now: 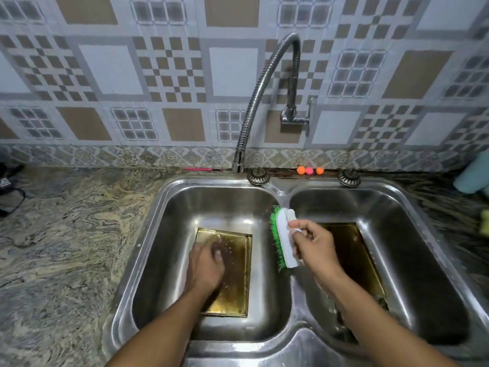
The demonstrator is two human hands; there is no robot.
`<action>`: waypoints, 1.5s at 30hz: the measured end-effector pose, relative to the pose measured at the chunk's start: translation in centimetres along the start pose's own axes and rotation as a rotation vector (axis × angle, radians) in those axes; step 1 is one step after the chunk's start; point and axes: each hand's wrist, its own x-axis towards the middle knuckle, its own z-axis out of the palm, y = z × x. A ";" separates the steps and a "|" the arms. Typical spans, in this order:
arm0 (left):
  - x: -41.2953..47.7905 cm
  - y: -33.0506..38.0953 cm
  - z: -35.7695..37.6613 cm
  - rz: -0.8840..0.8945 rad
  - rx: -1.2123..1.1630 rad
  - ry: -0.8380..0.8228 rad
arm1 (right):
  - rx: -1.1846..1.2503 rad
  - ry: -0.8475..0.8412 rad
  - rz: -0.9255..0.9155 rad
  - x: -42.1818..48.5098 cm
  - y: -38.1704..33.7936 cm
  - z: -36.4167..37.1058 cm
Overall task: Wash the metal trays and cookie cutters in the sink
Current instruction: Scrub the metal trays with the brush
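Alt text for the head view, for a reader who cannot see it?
Seen from above, a person's left hand rests on a metal tray in the left basin of a double sink, while the right hand holds a green-bristled scrub brush over the divider. A second tray lies in the right basin.

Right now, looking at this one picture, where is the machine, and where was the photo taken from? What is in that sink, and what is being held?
There is no machine here: these are a person's two bare hands. The single picture comes from a camera worn on the head, looking down. Below is a steel double sink. A brownish metal tray lies flat in each basin, the left tray and the right tray. The left hand rests on the left tray. The right hand has its grip on a scrubbing brush, white back and green bristles, held above the divider. A flexible tap hose curves down from the tiled wall.
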 end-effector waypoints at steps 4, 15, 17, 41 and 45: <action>-0.9 8.5 2.2 0.289 -0.255 0.122 | 0.016 0.172 -0.015 2.0 -0.5 -6.8; -5.6 19.7 19.1 -0.010 -0.352 -0.425 | -0.273 0.140 0.185 3.3 9.5 -20.5; -5.6 18.8 22.2 -0.113 -0.310 -0.457 | -0.259 0.100 0.205 3.6 11.3 -21.5; -5.9 19.2 27.8 -0.174 -0.013 -0.326 | -0.251 -0.074 0.255 5.7 16.8 -25.0; -5.8 19.6 27.6 -0.138 -0.122 -0.303 | -0.245 -0.069 0.250 5.7 16.5 -25.1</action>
